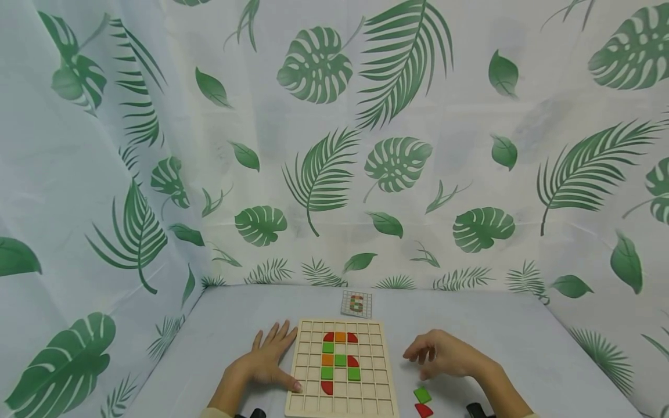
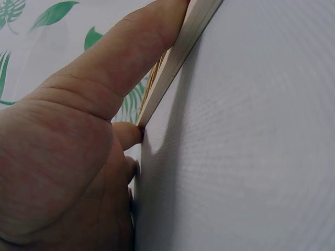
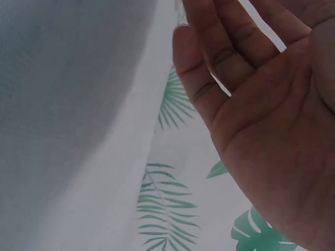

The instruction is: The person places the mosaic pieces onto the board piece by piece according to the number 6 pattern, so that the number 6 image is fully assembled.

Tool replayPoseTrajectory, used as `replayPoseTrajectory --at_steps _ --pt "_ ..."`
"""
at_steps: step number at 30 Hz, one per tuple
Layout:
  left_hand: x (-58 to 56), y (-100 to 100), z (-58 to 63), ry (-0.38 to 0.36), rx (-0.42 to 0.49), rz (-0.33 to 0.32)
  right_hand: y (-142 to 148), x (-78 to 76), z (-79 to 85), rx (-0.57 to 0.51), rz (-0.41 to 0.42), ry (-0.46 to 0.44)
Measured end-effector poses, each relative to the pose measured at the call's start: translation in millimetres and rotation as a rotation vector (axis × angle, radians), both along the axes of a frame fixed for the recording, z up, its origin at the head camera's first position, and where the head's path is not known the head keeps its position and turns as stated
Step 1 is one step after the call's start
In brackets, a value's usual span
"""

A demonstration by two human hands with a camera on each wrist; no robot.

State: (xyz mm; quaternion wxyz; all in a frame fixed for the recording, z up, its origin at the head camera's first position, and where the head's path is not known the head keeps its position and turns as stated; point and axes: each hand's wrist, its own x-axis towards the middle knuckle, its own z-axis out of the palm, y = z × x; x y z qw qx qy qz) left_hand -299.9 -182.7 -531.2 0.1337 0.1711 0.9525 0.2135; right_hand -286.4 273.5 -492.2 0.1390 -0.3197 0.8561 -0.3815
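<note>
A pale wooden grid board [image 1: 308, 400] lies on the table, with red, orange and green pieces set in its cells. My left hand [image 1: 266, 357] rests at the board's left side, fingers spread on the table and thumb [image 2: 141, 47] over the board's edge. To the right of the board, my right hand [image 1: 444, 354] hovers with loosely bent fingers; its palm [image 3: 272, 136] holds nothing in the right wrist view. Just below that hand lie a loose green square [image 1: 423, 395] and a red quarter-round piece [image 1: 424, 410].
Behind the board lies a small pattern card [image 1: 357, 304] showing a coloured figure on a grid. A leaf-printed curtain [image 1: 334, 174] encloses the white table [image 1: 251, 307] at the back and sides.
</note>
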Motion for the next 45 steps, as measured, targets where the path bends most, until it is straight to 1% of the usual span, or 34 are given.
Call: replayPoseTrajectory --at_steps 4,9,14,21,24,28,31,37,39,45 --pt "0.3 1 0.6 0.000 0.002 0.001 0 2.6 -0.4 0.014 0.019 -0.069" --pt "0.5 1 0.9 0.000 0.001 0.000 1 3.6 -1.7 0.010 0.064 -0.102" --pt "0.7 1 1.7 -0.002 0.000 -0.002 0 2.7 -4.8 0.012 0.107 -0.157" --pt "0.6 0 2.0 -0.005 0.007 0.003 -6 1.4 -10.3 0.024 0.153 -0.188" --pt "0.8 0 1.9 -0.006 0.009 0.008 -7 0.7 -12.1 0.014 0.158 -0.200" --pt "0.4 0 0.6 -0.005 0.010 0.005 -7 -0.5 -14.4 0.017 0.121 -0.184" --pt "-0.3 0 -0.1 -0.004 0.012 -0.003 -7 -1.0 -15.2 0.035 0.088 -0.150" --pt "-0.1 0 1.5 -0.007 0.014 -0.005 -11 1.0 -12.4 0.083 0.005 -0.108" --pt "0.2 0 2.1 -0.008 0.013 -0.004 -12 1.7 -11.1 0.093 -0.011 -0.095" --pt "0.3 0 3.4 -0.006 0.014 -0.002 -13 1.9 -9.6 0.130 -0.035 0.004"
